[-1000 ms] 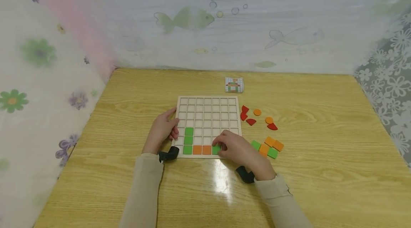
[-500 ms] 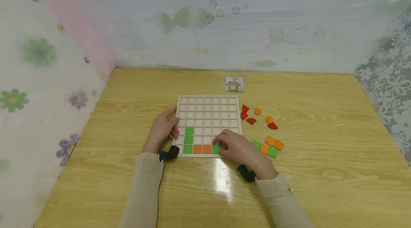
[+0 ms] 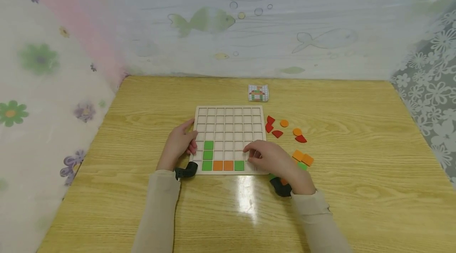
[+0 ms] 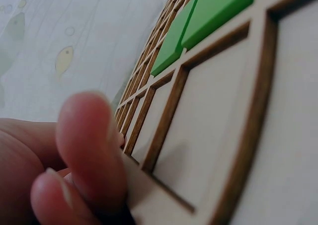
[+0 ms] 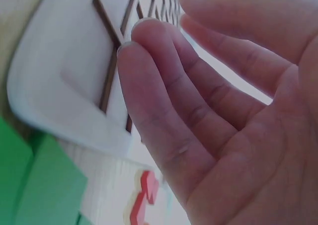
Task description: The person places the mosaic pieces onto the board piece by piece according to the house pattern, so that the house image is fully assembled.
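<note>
A pale wooden grid board (image 3: 225, 126) lies on the table with square cells. My left hand (image 3: 179, 142) holds its left edge, curled fingertips (image 4: 92, 145) right at the rim in the left wrist view. Green tiles (image 3: 208, 150) form a column near the board's left side. Two orange tiles (image 3: 223, 165) and a green tile (image 3: 239, 165) continue along the bottom row. Over the lower right cells is my right hand (image 3: 272, 160), its fingers loosely bent with nothing between them; the right wrist view shows bare fingertips (image 5: 136, 61) beside the board's corner.
Loose orange squares (image 3: 303, 158) and green ones lie right of the board, partly hidden by the right hand. Red wedge pieces (image 3: 277, 134) and orange discs (image 3: 297, 131) are scattered above them. A small patterned card (image 3: 258, 93) lies behind the board. Walls border the table.
My right hand has come off the green tile in the bottom row and moved slightly right, leaving that tile fully visible in its cell. The left hand stays at the board's edge.
</note>
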Demonstrator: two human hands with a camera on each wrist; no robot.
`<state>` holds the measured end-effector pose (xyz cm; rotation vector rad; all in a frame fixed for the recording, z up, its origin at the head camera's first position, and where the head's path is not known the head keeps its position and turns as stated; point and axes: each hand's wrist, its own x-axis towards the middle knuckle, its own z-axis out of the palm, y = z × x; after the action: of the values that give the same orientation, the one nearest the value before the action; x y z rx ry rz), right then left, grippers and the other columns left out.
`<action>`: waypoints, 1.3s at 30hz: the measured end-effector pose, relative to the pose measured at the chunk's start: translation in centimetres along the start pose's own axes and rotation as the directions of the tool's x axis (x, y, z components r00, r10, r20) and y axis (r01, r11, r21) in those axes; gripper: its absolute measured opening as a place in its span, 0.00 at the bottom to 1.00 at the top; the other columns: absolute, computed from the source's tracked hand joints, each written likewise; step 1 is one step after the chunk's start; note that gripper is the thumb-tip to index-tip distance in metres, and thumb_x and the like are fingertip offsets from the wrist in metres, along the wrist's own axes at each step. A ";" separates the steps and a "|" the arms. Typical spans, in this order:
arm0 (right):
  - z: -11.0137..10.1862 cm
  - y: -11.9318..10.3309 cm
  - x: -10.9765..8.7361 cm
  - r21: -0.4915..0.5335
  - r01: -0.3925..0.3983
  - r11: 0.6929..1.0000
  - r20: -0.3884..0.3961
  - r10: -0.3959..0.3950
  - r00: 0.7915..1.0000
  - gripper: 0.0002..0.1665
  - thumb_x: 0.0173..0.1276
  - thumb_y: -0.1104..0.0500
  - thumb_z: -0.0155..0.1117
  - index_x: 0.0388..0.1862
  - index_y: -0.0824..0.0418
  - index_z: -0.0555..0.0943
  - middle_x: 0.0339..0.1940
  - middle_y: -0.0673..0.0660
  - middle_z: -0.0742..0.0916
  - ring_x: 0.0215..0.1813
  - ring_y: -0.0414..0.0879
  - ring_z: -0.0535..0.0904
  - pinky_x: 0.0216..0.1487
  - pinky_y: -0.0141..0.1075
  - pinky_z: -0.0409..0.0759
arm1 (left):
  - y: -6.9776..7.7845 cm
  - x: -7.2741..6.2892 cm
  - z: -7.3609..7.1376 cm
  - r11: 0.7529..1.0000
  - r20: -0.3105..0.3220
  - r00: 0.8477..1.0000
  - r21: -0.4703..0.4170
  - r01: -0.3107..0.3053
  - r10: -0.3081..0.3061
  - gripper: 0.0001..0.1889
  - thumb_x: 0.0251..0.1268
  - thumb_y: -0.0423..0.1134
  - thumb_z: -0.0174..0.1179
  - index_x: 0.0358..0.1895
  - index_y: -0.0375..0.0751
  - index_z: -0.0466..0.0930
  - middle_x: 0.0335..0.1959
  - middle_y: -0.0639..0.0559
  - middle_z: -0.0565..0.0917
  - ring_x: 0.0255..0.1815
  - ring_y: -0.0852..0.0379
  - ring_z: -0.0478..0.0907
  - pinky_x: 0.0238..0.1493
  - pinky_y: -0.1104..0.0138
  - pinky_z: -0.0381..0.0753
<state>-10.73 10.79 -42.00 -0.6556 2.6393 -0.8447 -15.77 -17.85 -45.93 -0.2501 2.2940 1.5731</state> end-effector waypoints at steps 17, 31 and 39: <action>-2.9 3.0 -1.7 0.103 -0.079 0.992 0.106 0.068 0.992 0.14 0.61 0.58 0.60 0.47 0.55 0.77 0.32 0.46 0.78 0.36 0.41 0.73 0.40 0.36 0.72 | -0.3 0.2 0.0 1.000 -0.009 1.000 0.018 0.013 -0.012 0.27 0.65 0.42 0.50 0.67 0.60 0.56 0.18 0.41 0.77 0.15 0.47 0.77 0.18 0.63 0.77; -4.1 5.6 -3.1 0.107 -0.119 0.987 0.121 0.106 0.987 0.16 0.59 0.56 0.63 0.47 0.55 0.78 0.32 0.47 0.78 0.36 0.42 0.72 0.40 0.37 0.72 | -0.4 0.5 0.5 1.000 -0.008 1.000 0.017 -0.015 0.015 0.27 0.65 0.41 0.50 0.67 0.60 0.57 0.18 0.41 0.77 0.14 0.48 0.76 0.16 0.64 0.76; -4.4 6.1 -3.1 0.069 -0.122 0.990 0.122 0.113 0.986 0.16 0.56 0.54 0.66 0.44 0.55 0.79 0.37 0.49 0.78 0.38 0.43 0.71 0.41 0.38 0.71 | -0.3 0.3 0.2 1.000 -0.016 1.000 0.023 -0.006 0.007 0.27 0.65 0.42 0.50 0.67 0.60 0.57 0.18 0.41 0.77 0.15 0.48 0.76 0.16 0.64 0.76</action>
<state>-11.91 18.85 -41.82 -0.5079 2.4999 -0.8415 -15.96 -17.73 -46.38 -0.2505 2.3261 1.5521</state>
